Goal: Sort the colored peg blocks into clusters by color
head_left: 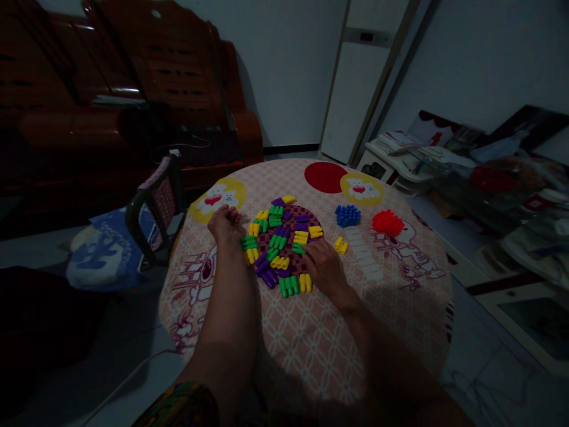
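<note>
Yellow pieces, green pieces and purple pieces lay scattered over and around the dark checked circle printed on the cloth of my bench. They looked like glossy plastic, each made of short, rounded tubes joined side by side; several were linked in two colours. To the right of the checked circle lay a lone yellow piece, then a tight blue cluster and, farther right, a bright red cluster.

My right hand reached in over the right edge of the checked circle, palm down, fingertips bent at a green piece; I couldn't tell whether they pinched it. My left arm stretched forward, and my left hand was beyond the left edge of the checked circle, fingers curled; whether they gripped anything I couldn't tell.
</note>
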Demonstrator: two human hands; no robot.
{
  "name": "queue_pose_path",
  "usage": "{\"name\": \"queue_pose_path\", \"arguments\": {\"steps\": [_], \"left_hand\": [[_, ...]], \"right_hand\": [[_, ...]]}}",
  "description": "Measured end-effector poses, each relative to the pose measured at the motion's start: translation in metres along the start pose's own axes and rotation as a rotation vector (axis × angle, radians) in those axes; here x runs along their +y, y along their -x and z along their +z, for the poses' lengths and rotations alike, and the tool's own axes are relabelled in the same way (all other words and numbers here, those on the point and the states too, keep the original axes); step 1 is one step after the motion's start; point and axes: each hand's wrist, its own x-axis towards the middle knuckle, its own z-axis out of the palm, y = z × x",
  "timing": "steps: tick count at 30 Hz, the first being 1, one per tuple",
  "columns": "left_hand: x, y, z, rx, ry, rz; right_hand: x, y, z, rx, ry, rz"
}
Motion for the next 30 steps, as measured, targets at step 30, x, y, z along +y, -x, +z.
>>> {"name": "queue_pose_path", "arguments": {"steps": [30], "left_hand": [[0.003,0.006,0.004,-0.050,-0.154,0.001]], "right_hand": [[0.091,0.014,-0.039,0.087,-0.113,0.333]]}}
